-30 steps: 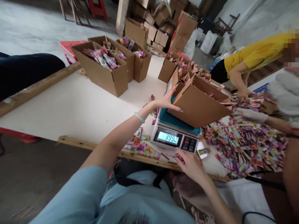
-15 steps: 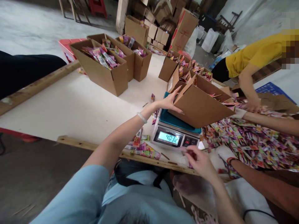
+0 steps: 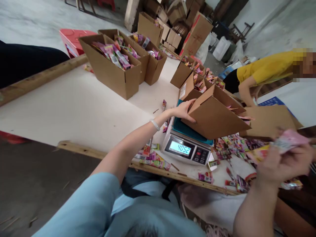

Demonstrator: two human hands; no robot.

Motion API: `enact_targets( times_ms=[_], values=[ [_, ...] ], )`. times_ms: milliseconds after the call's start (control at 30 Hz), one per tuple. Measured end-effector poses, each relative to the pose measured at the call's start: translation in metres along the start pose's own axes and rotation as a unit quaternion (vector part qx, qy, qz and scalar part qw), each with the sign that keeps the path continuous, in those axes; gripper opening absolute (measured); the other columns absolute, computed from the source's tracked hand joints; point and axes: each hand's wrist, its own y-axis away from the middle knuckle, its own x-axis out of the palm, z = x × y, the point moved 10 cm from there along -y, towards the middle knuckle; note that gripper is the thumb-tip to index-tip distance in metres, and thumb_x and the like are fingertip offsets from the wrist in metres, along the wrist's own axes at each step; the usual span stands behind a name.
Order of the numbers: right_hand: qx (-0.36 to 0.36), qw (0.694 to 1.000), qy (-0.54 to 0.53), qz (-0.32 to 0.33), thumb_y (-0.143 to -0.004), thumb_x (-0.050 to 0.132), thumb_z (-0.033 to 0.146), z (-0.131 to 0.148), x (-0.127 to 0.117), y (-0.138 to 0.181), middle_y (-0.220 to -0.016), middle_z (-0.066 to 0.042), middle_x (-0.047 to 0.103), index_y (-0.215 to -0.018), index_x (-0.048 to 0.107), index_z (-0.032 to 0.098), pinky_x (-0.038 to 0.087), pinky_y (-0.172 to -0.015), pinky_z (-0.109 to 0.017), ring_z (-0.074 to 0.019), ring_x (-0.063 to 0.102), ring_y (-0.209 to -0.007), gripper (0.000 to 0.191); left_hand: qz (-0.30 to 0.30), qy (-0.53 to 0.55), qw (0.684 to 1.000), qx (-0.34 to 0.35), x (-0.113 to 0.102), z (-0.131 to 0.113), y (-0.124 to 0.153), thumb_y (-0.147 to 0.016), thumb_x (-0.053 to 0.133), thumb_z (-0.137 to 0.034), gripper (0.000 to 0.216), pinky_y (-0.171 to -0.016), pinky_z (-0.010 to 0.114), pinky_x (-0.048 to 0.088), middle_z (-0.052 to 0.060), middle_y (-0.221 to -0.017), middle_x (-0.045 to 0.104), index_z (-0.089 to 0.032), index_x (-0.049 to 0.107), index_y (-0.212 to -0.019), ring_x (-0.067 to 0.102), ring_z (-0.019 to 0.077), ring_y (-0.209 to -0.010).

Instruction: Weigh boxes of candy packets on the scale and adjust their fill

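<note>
My left hand (image 3: 184, 110) grips the near left corner of a tilted cardboard box (image 3: 214, 117), thumb on its side wall and fingers over the rim. The box rests on the teal platform of a digital scale (image 3: 186, 148) whose lit display reads about 405. My right hand (image 3: 281, 163), raised at the right and blurred, is closed round a bunch of pink and yellow sachets (image 3: 287, 141). Loose colourful sachets (image 3: 232, 144) lie on the white table (image 3: 74, 112) to the right of the scale.
Several open cardboard boxes (image 3: 116, 70) with sachets stand at the back of the table, more behind the scale. A person in yellow (image 3: 266, 70) bends at the far right. A flat cardboard sheet (image 3: 269, 120) lies right of the box. A wooden rail (image 3: 93, 153) edges the table.
My right hand rose from the table edge by the scale to the right, now with sachets in it. The scale reading climbed from about 399 to 405. Another person's arms left the sachet pile.
</note>
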Motion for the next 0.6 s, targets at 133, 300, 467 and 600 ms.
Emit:
enact_targets(
  times_ms=[133, 300, 467, 600],
  values=[
    [0.135, 0.987, -0.082, -0.014, -0.074, 0.076, 0.034, -0.066, 0.047, -0.022, -0.091, -0.006, 0.069, -0.072, 0.047, 0.026, 0.058, -0.094, -0.042, -0.0242, 0.071, -0.095, 0.029, -0.027, -0.022, 0.999, -0.023, -0.021, 0.002, 0.025, -0.050, 0.097, -0.046, 0.132, -0.132, 0.065, 0.018, 0.023, -0.169, 0.040, -0.015, 0.038, -0.163, 0.028, 0.0472, -0.161],
    [0.211, 0.958, -0.175, 0.083, -0.085, 0.056, 0.040, -0.050, 0.170, 0.004, -0.096, -0.009, 0.072, -0.086, 0.052, 0.020, 0.060, -0.080, -0.036, -0.0205, 0.072, -0.091, 0.020, -0.066, 0.158, 0.981, -0.087, -0.073, 0.006, 0.109, -0.062, 0.093, -0.039, 0.106, -0.115, 0.057, 0.053, 0.020, -0.153, 0.060, -0.021, 0.050, -0.157, 0.061, 0.0400, -0.139],
    [0.155, 0.930, -0.267, 0.201, -0.104, 0.043, 0.035, 0.076, 0.296, 0.047, -0.101, -0.005, 0.066, -0.106, 0.050, 0.021, 0.053, -0.073, -0.024, -0.0110, 0.062, -0.080, 0.016, -0.292, 0.153, 0.920, -0.213, -0.193, 0.044, 0.256, -0.047, 0.102, -0.044, 0.089, -0.102, 0.059, 0.061, 0.017, -0.113, 0.079, -0.010, 0.071, -0.123, 0.071, 0.0379, -0.113],
    [0.182, 0.902, -0.292, 0.260, -0.106, 0.037, 0.021, 0.154, 0.405, 0.101, -0.095, -0.004, 0.059, -0.094, 0.038, 0.022, 0.054, -0.083, -0.025, -0.0116, 0.051, -0.081, 0.011, -0.507, 0.017, 0.825, -0.248, -0.298, 0.047, 0.368, -0.047, 0.102, -0.050, 0.073, -0.119, 0.064, 0.045, 0.006, -0.095, 0.078, -0.012, 0.070, -0.101, 0.069, 0.0267, -0.103]
  ],
)
